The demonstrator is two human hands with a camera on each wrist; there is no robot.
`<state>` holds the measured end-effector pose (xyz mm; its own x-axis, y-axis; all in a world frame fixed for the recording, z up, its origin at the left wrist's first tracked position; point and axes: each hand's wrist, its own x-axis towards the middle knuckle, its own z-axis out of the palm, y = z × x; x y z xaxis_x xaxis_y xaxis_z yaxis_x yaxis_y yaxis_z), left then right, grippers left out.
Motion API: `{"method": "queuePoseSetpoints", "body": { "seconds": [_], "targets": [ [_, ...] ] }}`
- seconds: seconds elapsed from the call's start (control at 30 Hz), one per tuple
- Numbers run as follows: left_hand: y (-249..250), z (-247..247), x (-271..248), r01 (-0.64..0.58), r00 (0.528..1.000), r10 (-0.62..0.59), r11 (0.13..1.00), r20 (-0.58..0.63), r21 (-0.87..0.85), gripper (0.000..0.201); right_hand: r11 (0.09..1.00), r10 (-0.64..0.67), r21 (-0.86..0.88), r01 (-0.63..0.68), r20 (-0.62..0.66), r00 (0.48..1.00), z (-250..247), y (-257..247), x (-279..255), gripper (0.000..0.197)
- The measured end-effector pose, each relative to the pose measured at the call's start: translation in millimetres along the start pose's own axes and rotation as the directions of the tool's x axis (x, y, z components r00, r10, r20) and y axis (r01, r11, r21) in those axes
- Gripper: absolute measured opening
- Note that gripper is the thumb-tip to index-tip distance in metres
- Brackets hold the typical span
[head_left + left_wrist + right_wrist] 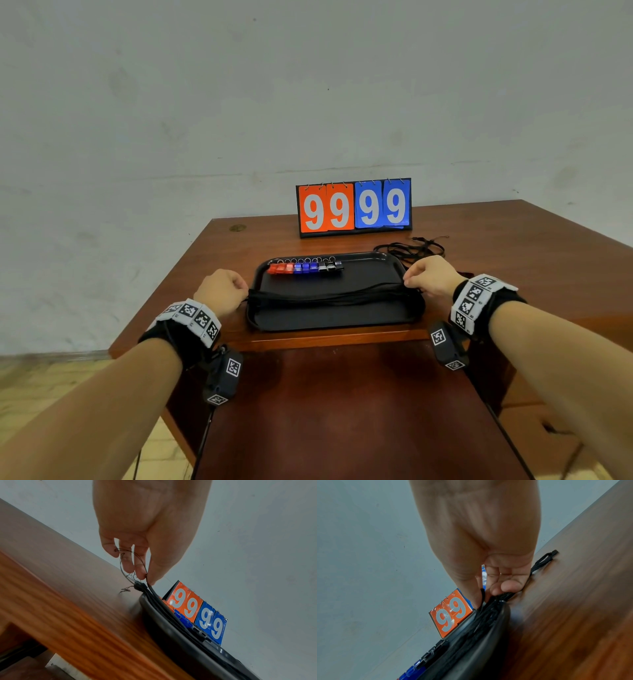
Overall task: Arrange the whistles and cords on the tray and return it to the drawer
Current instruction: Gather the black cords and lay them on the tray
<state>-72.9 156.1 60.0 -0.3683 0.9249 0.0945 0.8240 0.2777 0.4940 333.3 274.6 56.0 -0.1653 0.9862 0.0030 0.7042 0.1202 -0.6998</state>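
A black tray [329, 317] lies on the wooden table. Red, blue and black whistles [305, 267] stand in a row along its far edge. A bundle of black cords [325, 295] stretches across the tray's middle from side to side. My left hand [222, 291] pinches the bundle's left end [147, 580] at the tray's left rim. My right hand [430, 275] pinches the right end [489, 597] at the right rim [501, 615]. More loose black cords [411, 250] lie on the table behind the tray's right corner.
A flip scoreboard [354, 207] reading 99 99 stands behind the tray near the wall. The table's near edge [325, 337] runs just in front of the tray, with a darker wooden surface [342, 411] below it.
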Motion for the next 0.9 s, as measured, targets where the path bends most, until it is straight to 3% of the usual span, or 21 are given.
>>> {"method": "queuePoseSetpoints", "body": {
  "seconds": [0.23, 0.5, 0.9],
  "targets": [
    [7, -2, -5, 0.059, 0.997, -0.057, 0.997, -0.059, 0.039, 0.006, 1.000, -0.001, 0.020, 0.001, -0.032, 0.999, -2, -3, 0, 0.005],
    [51, 4, -5, -0.021, 0.991, 0.024, 1.000, -0.133, 0.023, 0.005, 0.999, -0.012, 0.029, 0.015, -0.085, 0.996, -18, -1, -2, 0.007],
    [174, 63, 19, -0.201, 0.977, 0.209, 0.971, 0.048, -0.128, 0.005, 0.985, 0.096, 0.157, -0.076, -0.127, 0.987, -66, 39, 21, 0.021]
  ]
}}
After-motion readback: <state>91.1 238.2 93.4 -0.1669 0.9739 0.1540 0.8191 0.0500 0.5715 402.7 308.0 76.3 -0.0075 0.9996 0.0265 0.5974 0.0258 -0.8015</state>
